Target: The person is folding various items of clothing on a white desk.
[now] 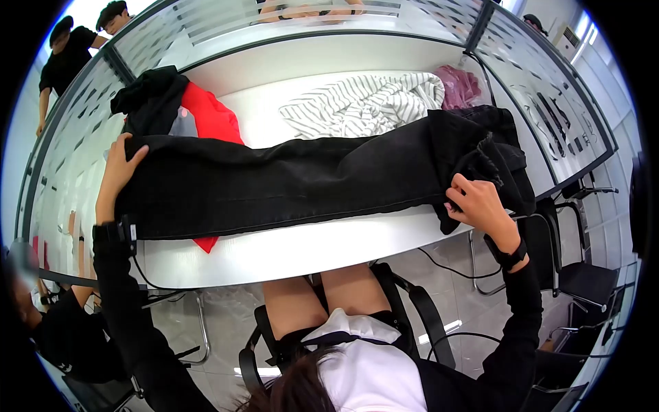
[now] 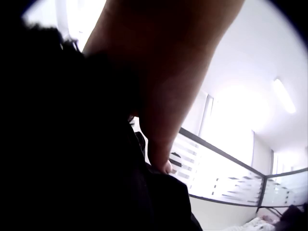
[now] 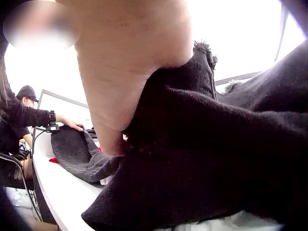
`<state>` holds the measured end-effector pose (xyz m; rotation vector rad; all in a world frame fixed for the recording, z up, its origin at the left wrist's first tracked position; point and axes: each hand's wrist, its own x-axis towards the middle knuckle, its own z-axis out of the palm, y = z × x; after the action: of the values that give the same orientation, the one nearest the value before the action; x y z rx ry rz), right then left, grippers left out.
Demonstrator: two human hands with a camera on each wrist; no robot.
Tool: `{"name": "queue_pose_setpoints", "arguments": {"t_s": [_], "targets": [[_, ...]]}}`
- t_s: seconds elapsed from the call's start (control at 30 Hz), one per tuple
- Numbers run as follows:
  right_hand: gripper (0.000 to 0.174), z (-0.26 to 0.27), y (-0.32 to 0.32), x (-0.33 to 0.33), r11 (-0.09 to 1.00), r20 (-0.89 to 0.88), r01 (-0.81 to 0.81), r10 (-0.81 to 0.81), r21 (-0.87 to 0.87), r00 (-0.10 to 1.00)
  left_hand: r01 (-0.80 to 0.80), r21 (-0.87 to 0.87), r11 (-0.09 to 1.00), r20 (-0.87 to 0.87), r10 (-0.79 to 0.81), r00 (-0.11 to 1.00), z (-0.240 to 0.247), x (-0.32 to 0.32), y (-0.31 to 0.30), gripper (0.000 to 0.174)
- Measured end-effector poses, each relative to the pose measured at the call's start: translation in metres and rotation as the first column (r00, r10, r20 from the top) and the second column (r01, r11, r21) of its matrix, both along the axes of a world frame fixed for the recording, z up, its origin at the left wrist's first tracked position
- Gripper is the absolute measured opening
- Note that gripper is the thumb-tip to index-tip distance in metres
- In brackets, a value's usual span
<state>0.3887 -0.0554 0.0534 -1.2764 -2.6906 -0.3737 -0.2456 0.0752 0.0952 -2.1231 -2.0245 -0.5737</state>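
A pair of black jeans (image 1: 295,182) stretches sideways across the white table, its right end bunched in folds with a frayed edge (image 1: 486,154). My left hand (image 1: 122,168) grips the far left corner of the jeans, thumb over the cloth. At the right end my right hand (image 1: 478,206) pinches the near edge between curled fingers and thumb. Up close in the right wrist view, the dark cloth (image 3: 192,159) rises under the right hand (image 3: 115,96). The left wrist view is mostly dark cloth (image 2: 96,154), with the left hand (image 2: 161,139) at its edge.
Behind the jeans lie a black garment (image 1: 151,103), a red garment (image 1: 209,113), a striped white garment (image 1: 364,103) and a mauve bundle (image 1: 458,88). Partition panels (image 1: 329,31) enclose the table. Other people stand or sit beyond them. Black chairs (image 1: 583,278) are at the right.
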Motion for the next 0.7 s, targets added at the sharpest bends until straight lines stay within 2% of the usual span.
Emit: {"name": "queue_pose_setpoints", "arguments": {"t_s": [0.1, 0.13, 0.2, 0.23, 0.33, 0.37, 0.47, 0.57, 0.6, 0.63, 0.67, 0.7], "targets": [[0.041, 0.018, -0.005, -0.005, 0.993, -0.102, 0.075, -0.084, -0.091, 0.991, 0.042, -0.048, 0.998, 0.192, -0.032, 0.981, 0.011, 0.012, -0.037, 0.068], [0.066, 0.022, -0.006, 0.001, 0.983, -0.091, 0.131, -0.143, -0.128, 0.986, 0.047, -0.028, 0.998, 0.202, -0.041, 0.979, 0.007, 0.007, -0.042, 0.07], [0.073, 0.033, -0.009, 0.002, 0.969, -0.174, 0.228, -0.241, -0.091, 0.955, 0.054, 0.012, 0.998, 0.222, -0.055, 0.973, -0.005, -0.007, -0.046, 0.075], [0.077, 0.037, -0.011, 0.004, 0.936, -0.15, 0.321, -0.341, -0.146, 0.928, -0.011, 0.019, 1.0, 0.247, 0.006, 0.969, -0.009, -0.011, -0.043, 0.072], [0.075, 0.031, -0.003, -0.004, 0.967, -0.089, 0.24, -0.247, -0.086, 0.965, -0.106, -0.004, 0.994, 0.363, 0.1, 0.926, -0.005, -0.001, -0.03, 0.065], [0.074, 0.023, 0.002, -0.012, 0.986, -0.051, 0.156, -0.16, -0.063, 0.986, -0.089, 0.081, 0.993, 0.228, 0.069, 0.971, -0.003, 0.005, -0.025, 0.057], [0.078, -0.001, 0.014, -0.034, 0.978, 0.105, 0.183, -0.173, -0.096, 0.979, -0.077, 0.081, 0.994, 0.218, 0.058, 0.974, 0.017, 0.011, -0.004, 0.056], [0.062, -0.026, 0.02, -0.033, 0.983, 0.133, 0.182, -0.181, 0.01, 0.974, -0.082, 0.418, 0.905, 0.08, 0.053, 0.995, 0.033, 0.018, 0.007, 0.057], [0.058, -0.029, 0.021, -0.032, 0.983, 0.132, 0.175, -0.18, 0.048, 0.975, -0.071, 0.497, 0.865, 0.088, 0.031, 0.996, 0.051, 0.015, 0.005, 0.061], [0.05, -0.026, 0.019, -0.033, 0.979, 0.082, 0.178, -0.186, 0.095, 0.979, -0.067, 0.53, 0.845, 0.09, 0.023, 0.996, 0.075, 0.006, 0.002, 0.062], [0.048, -0.028, 0.018, -0.029, 0.966, 0.038, 0.182, -0.192, 0.182, 0.981, -0.196, 0.55, 0.812, 0.052, 0.201, 0.978, 0.102, -0.01, -0.004, 0.062], [0.048, -0.026, 0.013, -0.027, 0.956, -0.013, 0.19, -0.192, 0.222, 0.981, -0.19, 0.553, 0.811, 0.192, 0.098, 0.976, 0.125, -0.028, -0.011, 0.06]]}}
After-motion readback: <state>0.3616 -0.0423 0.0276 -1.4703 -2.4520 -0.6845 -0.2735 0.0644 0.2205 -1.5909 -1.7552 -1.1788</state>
